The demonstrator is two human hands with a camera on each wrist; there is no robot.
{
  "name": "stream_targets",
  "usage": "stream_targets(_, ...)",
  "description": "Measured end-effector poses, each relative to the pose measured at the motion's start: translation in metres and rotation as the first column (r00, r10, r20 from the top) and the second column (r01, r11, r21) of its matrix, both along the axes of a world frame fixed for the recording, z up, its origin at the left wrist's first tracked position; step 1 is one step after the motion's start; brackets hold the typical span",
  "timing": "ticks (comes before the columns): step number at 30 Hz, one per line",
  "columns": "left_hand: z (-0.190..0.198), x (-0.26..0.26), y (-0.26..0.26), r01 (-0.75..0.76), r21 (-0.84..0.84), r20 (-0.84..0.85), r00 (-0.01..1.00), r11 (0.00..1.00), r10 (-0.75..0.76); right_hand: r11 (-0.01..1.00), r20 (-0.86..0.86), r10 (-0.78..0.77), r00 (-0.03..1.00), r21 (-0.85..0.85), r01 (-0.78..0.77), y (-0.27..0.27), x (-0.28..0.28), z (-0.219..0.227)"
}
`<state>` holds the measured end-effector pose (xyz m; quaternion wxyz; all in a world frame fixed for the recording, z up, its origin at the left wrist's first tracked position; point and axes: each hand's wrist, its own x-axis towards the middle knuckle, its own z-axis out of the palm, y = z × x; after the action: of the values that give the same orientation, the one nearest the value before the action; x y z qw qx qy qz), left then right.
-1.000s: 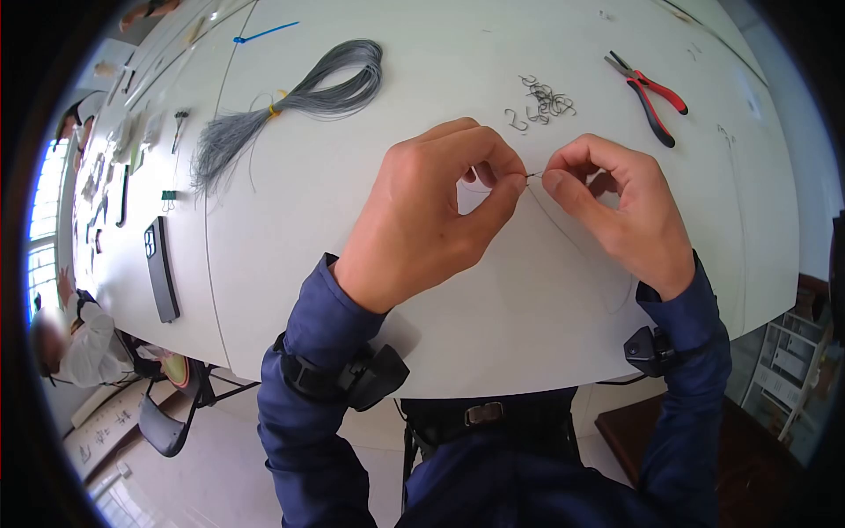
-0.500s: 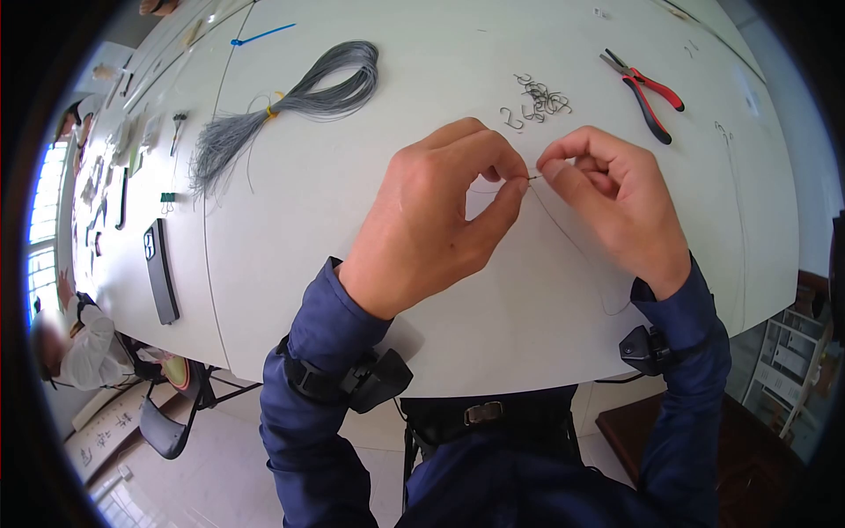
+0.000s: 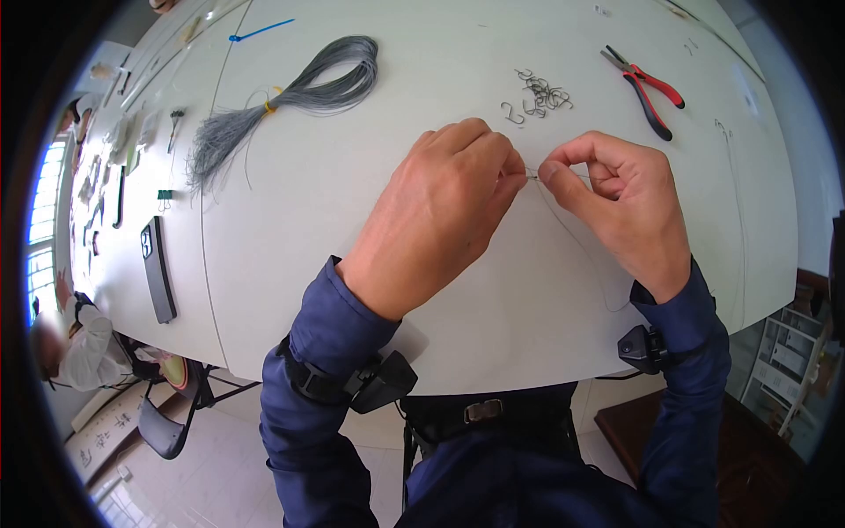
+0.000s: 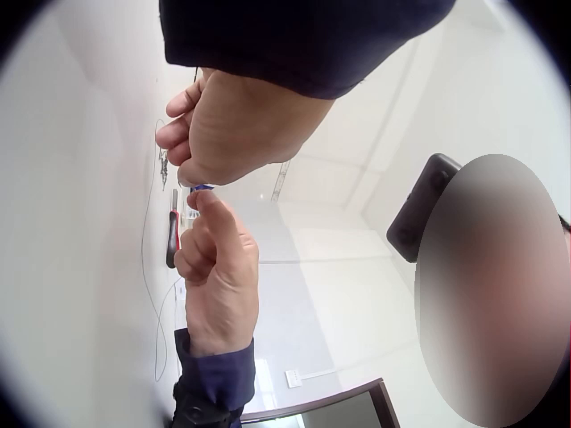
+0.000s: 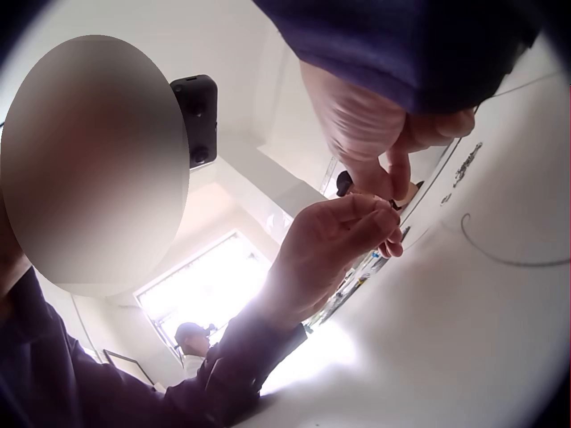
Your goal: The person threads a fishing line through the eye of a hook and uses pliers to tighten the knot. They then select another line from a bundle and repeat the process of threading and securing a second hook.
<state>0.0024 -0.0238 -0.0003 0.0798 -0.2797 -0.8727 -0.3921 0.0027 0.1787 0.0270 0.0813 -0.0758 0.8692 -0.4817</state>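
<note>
Over the white table, my left hand pinches a small dark fish hook between thumb and forefinger, its curve hidden by the fingers. Opposite it, my right hand pinches thin fishing line close to the hook, the fingertips of both hands nearly meeting. A loose length of fishing line drops from there toward the right wrist. Beyond the hands lies a heap of fish hooks. Both hands also show in the left wrist view, the right hand below the left.
Red-and-black pliers lie at the back right. A grey bundle of line, tied in yellow, is at the back left, near a blue cable tie. A phone rests further left. Finished-looking lines stretch along the right side.
My left hand has turned so that its back faces up more and the gap inside its finger ring has closed. The right hand has shifted slightly, with line now showing past its fingers.
</note>
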Motion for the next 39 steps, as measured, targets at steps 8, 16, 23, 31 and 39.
stream_targets(8,-0.001,0.000,-0.001,0.005,-0.026,-0.029,1.000,1.000,-0.006,0.999,0.014,0.024,1.000,0.026,-0.024,0.001,0.000,0.000)
stream_targets(16,-0.003,0.000,-0.001,0.042,-0.064,-0.047,0.998,0.997,-0.045,0.998,0.037,0.042,0.998,-0.046,-0.041,0.001,-0.001,-0.004)
stream_targets(23,-0.004,0.001,0.000,0.036,-0.053,-0.029,0.999,0.998,-0.037,0.999,0.041,0.034,0.999,-0.043,-0.033,0.001,-0.002,-0.004)
stream_targets(31,-0.004,0.001,0.000,0.030,-0.055,-0.026,0.999,0.998,-0.031,0.999,0.035,0.019,0.999,0.045,-0.021,0.001,-0.002,-0.008)
stream_targets(39,-0.001,0.001,0.000,0.022,-0.030,-0.057,0.998,0.999,-0.024,0.998,0.042,0.052,0.998,0.045,-0.053,0.002,-0.004,-0.009)
